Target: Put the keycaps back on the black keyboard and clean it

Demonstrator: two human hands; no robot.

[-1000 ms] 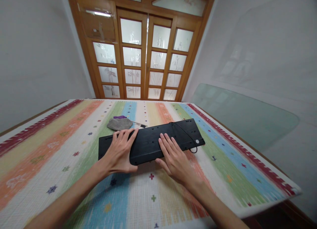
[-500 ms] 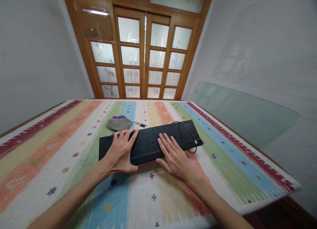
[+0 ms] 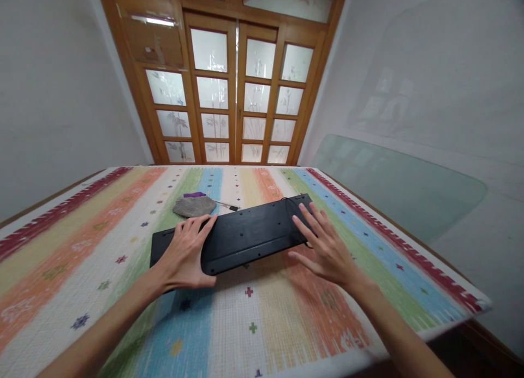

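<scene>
A black keyboard [image 3: 249, 233] lies underside up at a slant across the striped tablecloth, its right end farther from me. Its small screws and feet show on the back. My left hand [image 3: 186, 252] is closed round the left part, fingers over the far edge and thumb at the near edge. Over the right end, my right hand [image 3: 321, 244] is open with its fingers spread; whether the fingertips touch the keyboard I cannot tell. A bit of black cable shows by the right end, mostly hidden behind that hand.
Beyond the keyboard lies a grey cloth [image 3: 194, 206] with a purple item [image 3: 194, 195] behind it. A thin stick-like thing with a small black end [image 3: 233, 208] points right from the cloth. The striped tablecloth [image 3: 135, 239] covers the table. A glass panel [image 3: 393, 187] leans at the right wall.
My right hand has moved right, from the keyboard's middle to its right end, and its fingers have spread. The keyboard has shifted slightly left, with my left hand still on it.
</scene>
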